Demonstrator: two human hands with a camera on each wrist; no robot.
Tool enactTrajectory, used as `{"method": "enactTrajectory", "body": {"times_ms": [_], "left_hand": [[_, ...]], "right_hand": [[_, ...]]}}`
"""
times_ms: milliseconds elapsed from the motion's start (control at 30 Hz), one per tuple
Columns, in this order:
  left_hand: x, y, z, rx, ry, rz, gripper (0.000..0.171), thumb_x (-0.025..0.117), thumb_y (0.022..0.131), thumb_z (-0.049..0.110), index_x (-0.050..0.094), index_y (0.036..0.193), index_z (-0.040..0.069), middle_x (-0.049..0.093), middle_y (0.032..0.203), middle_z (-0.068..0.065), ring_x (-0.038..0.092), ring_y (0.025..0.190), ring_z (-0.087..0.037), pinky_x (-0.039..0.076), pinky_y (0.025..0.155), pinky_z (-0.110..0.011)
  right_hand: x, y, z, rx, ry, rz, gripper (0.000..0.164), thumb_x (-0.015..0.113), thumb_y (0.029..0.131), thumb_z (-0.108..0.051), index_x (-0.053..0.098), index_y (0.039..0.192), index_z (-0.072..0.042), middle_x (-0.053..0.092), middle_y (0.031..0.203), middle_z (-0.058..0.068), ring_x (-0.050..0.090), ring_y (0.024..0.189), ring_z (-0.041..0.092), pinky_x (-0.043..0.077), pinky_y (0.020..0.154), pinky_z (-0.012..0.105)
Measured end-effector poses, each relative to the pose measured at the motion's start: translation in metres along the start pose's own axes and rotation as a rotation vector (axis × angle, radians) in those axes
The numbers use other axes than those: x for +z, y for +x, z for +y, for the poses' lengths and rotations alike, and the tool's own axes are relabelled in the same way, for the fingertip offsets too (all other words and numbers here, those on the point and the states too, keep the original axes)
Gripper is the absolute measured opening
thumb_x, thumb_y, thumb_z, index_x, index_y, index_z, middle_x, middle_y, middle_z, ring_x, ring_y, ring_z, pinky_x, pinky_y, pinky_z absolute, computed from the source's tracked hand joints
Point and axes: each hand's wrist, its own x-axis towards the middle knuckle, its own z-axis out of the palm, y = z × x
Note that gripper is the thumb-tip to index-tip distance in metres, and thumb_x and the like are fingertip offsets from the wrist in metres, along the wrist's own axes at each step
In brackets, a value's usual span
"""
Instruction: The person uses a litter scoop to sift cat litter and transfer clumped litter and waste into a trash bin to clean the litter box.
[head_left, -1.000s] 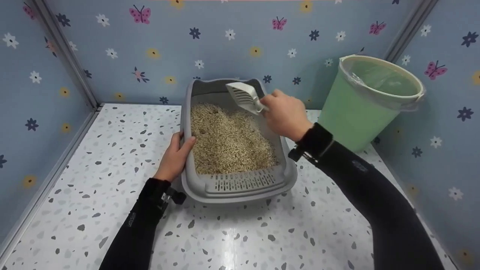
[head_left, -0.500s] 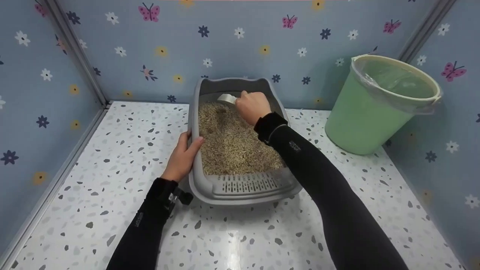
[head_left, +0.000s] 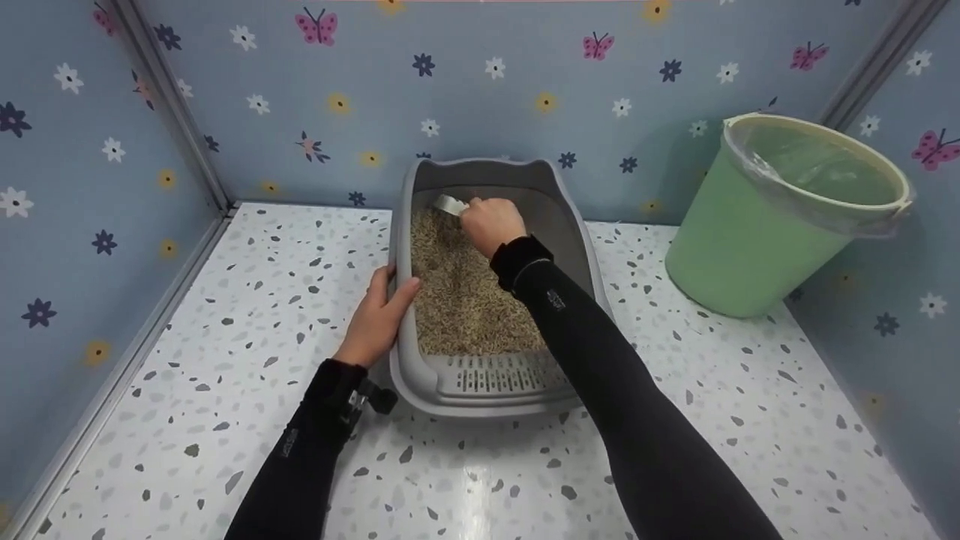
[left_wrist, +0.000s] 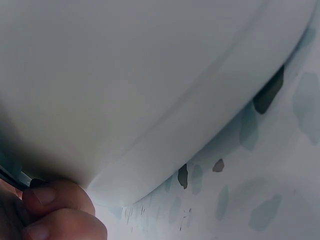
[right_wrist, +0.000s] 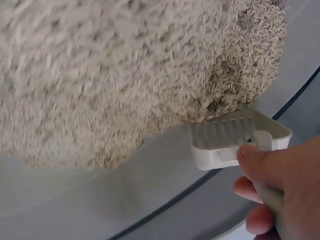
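A white worktop [head_left: 225,360] speckled with grey and dark flecks carries two things. A grey litter tray [head_left: 480,394] filled with pale granules sits at its middle, near the back wall. A green bucket [head_left: 742,255] lined with a clear bag stands well apart on the right, tilted toward the corner.

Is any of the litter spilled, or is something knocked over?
Nothing looks spilled: the litter is all inside the grey litter box. It is heaped unevenly, leaving bare floor on the box's right side. The green bin seems to tilt, though that may only be the camera's angle.
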Motion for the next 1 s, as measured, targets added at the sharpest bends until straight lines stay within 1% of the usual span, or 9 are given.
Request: {"method": "enactTrajectory", "body": {"times_ms": [167, 333, 467, 567, 667, 767, 833, 900, 1000], "left_hand": [[0.002, -0.001, 0.002, 0.002, -0.004, 0.007, 0.087, 0.051, 0.113, 0.066, 0.024, 0.177, 0.013, 0.032, 0.179, -0.021, 0.035, 0.162, -0.04, 0.028, 0.132, -0.056], [0.001, -0.001, 0.001, 0.004, -0.008, 0.004, 0.088, 0.051, 0.114, 0.066, 0.023, 0.177, 0.012, 0.032, 0.178, -0.021, 0.035, 0.162, -0.04, 0.028, 0.132, -0.055], [0.001, -0.001, 0.001, 0.016, -0.024, -0.012, 0.088, 0.049, 0.115, 0.064, 0.019, 0.178, 0.01, 0.026, 0.181, -0.02, 0.031, 0.164, -0.039, 0.026, 0.133, -0.056], [0.0, 0.0, 0.001, 0.023, -0.032, -0.018, 0.088, 0.048, 0.115, 0.064, 0.019, 0.178, 0.009, 0.024, 0.181, -0.019, 0.032, 0.164, -0.039, 0.025, 0.133, -0.055], [0.0, 0.001, 0.001, 0.024, -0.034, -0.015, 0.089, 0.049, 0.115, 0.064, 0.019, 0.178, 0.009, 0.026, 0.181, -0.02, 0.035, 0.162, -0.039, 0.027, 0.132, -0.056], [-0.001, 0.001, 0.0, 0.017, -0.031, -0.013, 0.088, 0.049, 0.115, 0.064, 0.02, 0.178, 0.011, 0.028, 0.18, -0.02, 0.035, 0.162, -0.039, 0.027, 0.132, -0.055], [-0.001, 0.0, 0.0, 0.014, -0.031, -0.016, 0.087, 0.049, 0.115, 0.064, 0.02, 0.178, 0.012, 0.028, 0.18, -0.02, 0.034, 0.163, -0.039, 0.026, 0.133, -0.055], [0.0, 0.0, 0.0, 0.011, -0.022, -0.014, 0.087, 0.048, 0.115, 0.065, 0.02, 0.178, 0.012, 0.028, 0.181, -0.019, 0.032, 0.164, -0.039, 0.025, 0.133, -0.055], [0.002, 0.0, 0.0, 0.011, -0.013, -0.01, 0.088, 0.048, 0.114, 0.066, 0.021, 0.178, 0.012, 0.029, 0.18, -0.019, 0.032, 0.164, -0.04, 0.025, 0.134, -0.055]], "right_hand": [[-0.005, -0.001, 0.0, -0.028, 0.064, -0.026, 0.023, 0.064, 0.115, -0.011, 0.085, 0.106, -0.002, 0.079, 0.104, 0.015, 0.077, 0.091, 0.032, 0.066, 0.085, 0.047], [-0.019, -0.007, -0.004, -0.095, 0.108, -0.11, 0.026, 0.061, 0.116, -0.008, 0.084, 0.106, -0.002, 0.079, 0.108, 0.015, 0.077, 0.097, 0.033, 0.064, 0.091, 0.047], [-0.032, -0.013, -0.009, -0.159, 0.123, -0.15, 0.027, 0.06, 0.116, -0.008, 0.083, 0.103, -0.002, 0.079, 0.107, 0.015, 0.077, 0.095, 0.031, 0.065, 0.091, 0.045], [-0.044, -0.014, -0.011, -0.174, 0.161, -0.197, 0.025, 0.061, 0.115, -0.007, 0.081, 0.101, -0.002, 0.079, 0.105, 0.016, 0.077, 0.094, 0.033, 0.065, 0.091, 0.045], [-0.053, -0.012, -0.01, -0.147, 0.243, -0.262, 0.022, 0.062, 0.114, -0.006, 0.077, 0.097, -0.004, 0.077, 0.101, 0.015, 0.075, 0.094, 0.033, 0.064, 0.09, 0.045], [-0.061, -0.009, -0.006, -0.066, 0.349, -0.313, 0.022, 0.062, 0.113, -0.006, 0.068, 0.092, -0.008, 0.069, 0.092, 0.012, 0.07, 0.087, 0.031, 0.057, 0.081, 0.042], [-0.064, -0.01, -0.001, -0.004, 0.415, -0.328, 0.024, 0.059, 0.113, -0.007, 0.061, 0.089, -0.011, 0.06, 0.086, 0.009, 0.061, 0.081, 0.028, 0.049, 0.077, 0.042], [-0.066, -0.013, 0.005, 0.035, 0.465, -0.338, 0.028, 0.058, 0.114, -0.009, 0.054, 0.086, -0.013, 0.051, 0.082, 0.006, 0.051, 0.076, 0.025, 0.042, 0.076, 0.041], [-0.064, -0.018, 0.015, 0.018, 0.509, -0.341, 0.04, 0.058, 0.112, -0.008, 0.041, 0.077, -0.016, 0.033, 0.073, 0.001, 0.031, 0.065, 0.019, 0.031, 0.07, 0.038]]}}
